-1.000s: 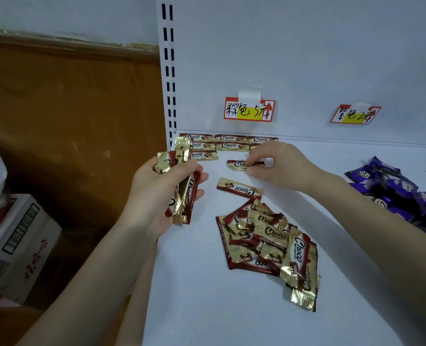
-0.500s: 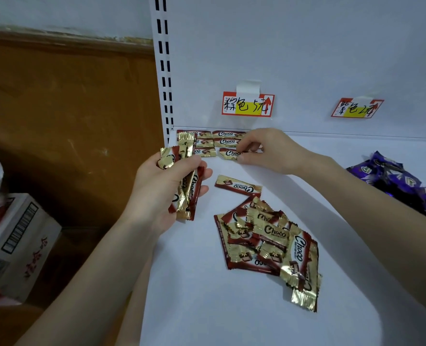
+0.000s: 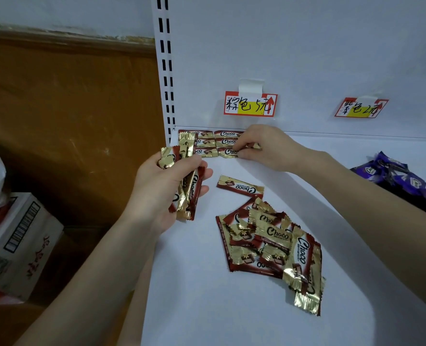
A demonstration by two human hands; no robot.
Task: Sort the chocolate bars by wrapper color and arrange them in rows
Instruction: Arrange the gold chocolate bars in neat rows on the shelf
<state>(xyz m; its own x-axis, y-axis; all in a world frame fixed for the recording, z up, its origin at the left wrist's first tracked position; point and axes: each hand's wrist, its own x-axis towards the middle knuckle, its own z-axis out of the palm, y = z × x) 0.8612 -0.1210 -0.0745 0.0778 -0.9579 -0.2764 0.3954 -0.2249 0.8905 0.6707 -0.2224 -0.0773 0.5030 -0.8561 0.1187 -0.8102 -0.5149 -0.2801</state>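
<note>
Brown-and-gold Choco bars lie in neat rows (image 3: 207,142) at the back left corner of the white shelf (image 3: 207,308). My right hand (image 3: 264,147) rests at the right end of those rows, its fingertips pinching the front-row bar (image 3: 228,152). My left hand (image 3: 164,188) grips a bunch of brown-and-gold bars (image 3: 188,193), held upright above the shelf's left edge. One single bar (image 3: 240,185) lies alone mid-shelf. A loose pile of the same bars (image 3: 271,248) sits in front of it.
A heap of purple-wrapped bars (image 3: 401,181) lies at the right edge. Two handwritten price tags (image 3: 250,104) (image 3: 360,108) hang on the white back panel. A slotted upright (image 3: 165,71) borders the shelf on the left. A cardboard box (image 3: 17,243) stands on the floor at left.
My right hand carried a brown-and-gold bar from mid-shelf back to the rows and set it at the front row's right end. My left hand stayed about where it was.
</note>
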